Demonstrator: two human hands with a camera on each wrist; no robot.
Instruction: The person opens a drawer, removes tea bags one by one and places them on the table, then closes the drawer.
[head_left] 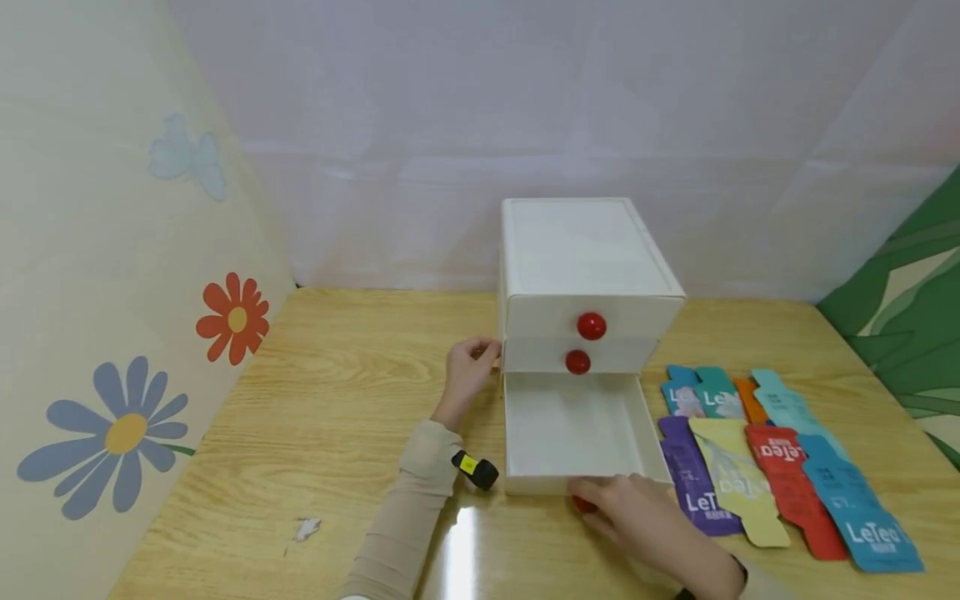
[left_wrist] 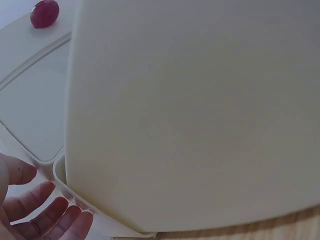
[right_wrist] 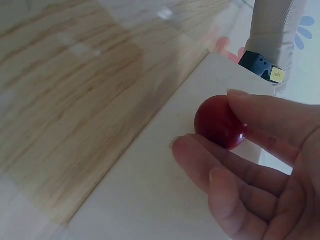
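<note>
Right hand [head_left: 637, 512] pinches the red knob [right_wrist: 219, 122] of the pulled-out bottom drawer [head_left: 573, 429]. Left hand [head_left: 468, 367], fingers relaxed, steadies the drawer cabinet [head_left: 585, 250] at its left side.

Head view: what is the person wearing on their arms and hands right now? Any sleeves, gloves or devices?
Both hands are bare, without gloves. The left hand comes out of a snug beige sleeve, and a small black device with a yellow label sits at that wrist. By the right hand, only a dark band shows at the wrist.
</note>
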